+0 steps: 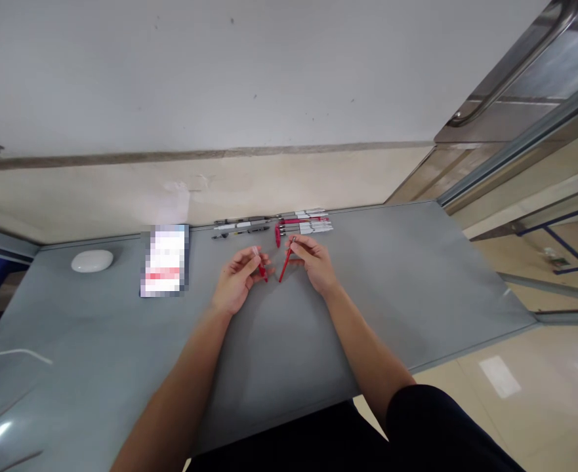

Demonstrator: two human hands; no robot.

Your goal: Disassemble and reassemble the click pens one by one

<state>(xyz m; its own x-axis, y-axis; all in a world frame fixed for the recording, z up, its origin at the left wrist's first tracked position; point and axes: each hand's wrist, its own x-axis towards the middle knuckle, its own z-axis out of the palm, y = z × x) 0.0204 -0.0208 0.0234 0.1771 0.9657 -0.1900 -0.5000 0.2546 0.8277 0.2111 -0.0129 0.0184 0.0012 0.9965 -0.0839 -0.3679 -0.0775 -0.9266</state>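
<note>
My left hand (237, 278) pinches a short red pen part (262, 271) with a clear end, just above the grey table (407, 282). My right hand (314, 260) holds a thin red pen refill (285, 263) that slants down toward the left. The two hands are close together near the table's far middle. Behind them, by the wall, lies a row of pens (304, 223) with red and white barrels, and a loose red cap (277, 234) beside them. Two darker pens (239, 228) lie to the left of that row.
A blurred card or booklet (165, 260) lies left of my hands. A white oval case (92, 261) sits further left, and a white cable (18, 354) runs along the left edge. A glass door with a metal handle (515, 59) stands at the right.
</note>
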